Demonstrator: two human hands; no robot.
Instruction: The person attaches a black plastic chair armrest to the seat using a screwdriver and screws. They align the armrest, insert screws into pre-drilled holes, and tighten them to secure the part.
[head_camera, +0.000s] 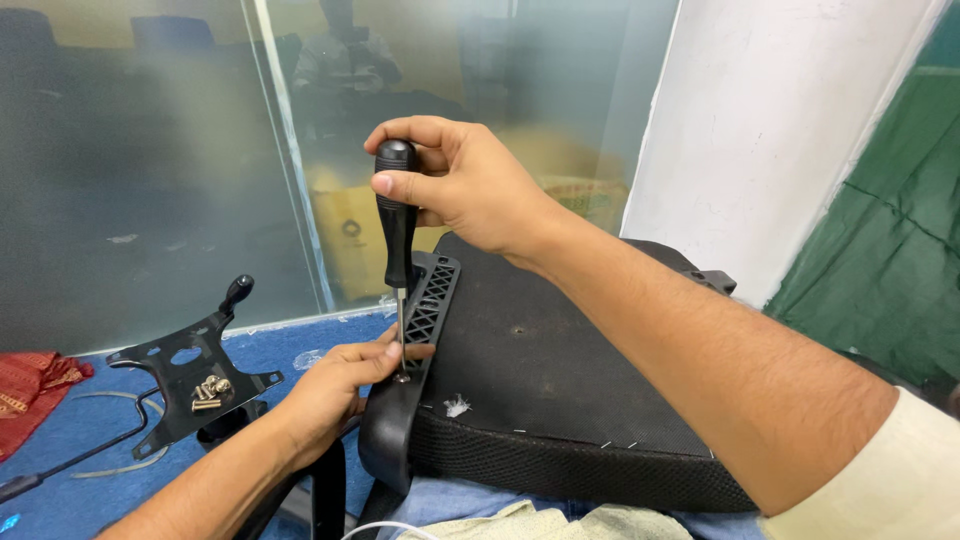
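Head view, looking down at two bare hands. Right hand (455, 185) up high, fingers curled shut round the black handle of a screwdriver (397, 225). Thumb pressed flat on the side of the handle, near the top. Screwdriver held straight up and down, its thin metal shaft pointing at a spot right below that hand.

Left hand (335, 390) lower down, just under the right one. Fingers bent and pinched close by the tip of the shaft, steadying it — touching the black plastic arm bracket (415, 345) there. Cannot tell if a screw sits between those fingertips.

Bracket runs along the edge of an upside-down chair seat (545, 375), black with mesh round its side. Seat rests on the person's lap, just right of the left hand and under the right forearm. Small white scrap on the seat, near the left hand.

Farther left of the left hand — a flat black metal plate (190, 375) with a knobbed lever, lying on the blue floor (65, 450). Little pile of brass-coloured screws (210, 390) sitting on that plate. Red cloth (30, 390) well off to the left edge. Frosted glass wall (150, 170) behind both hands, white pillar (770, 130) off to the right.
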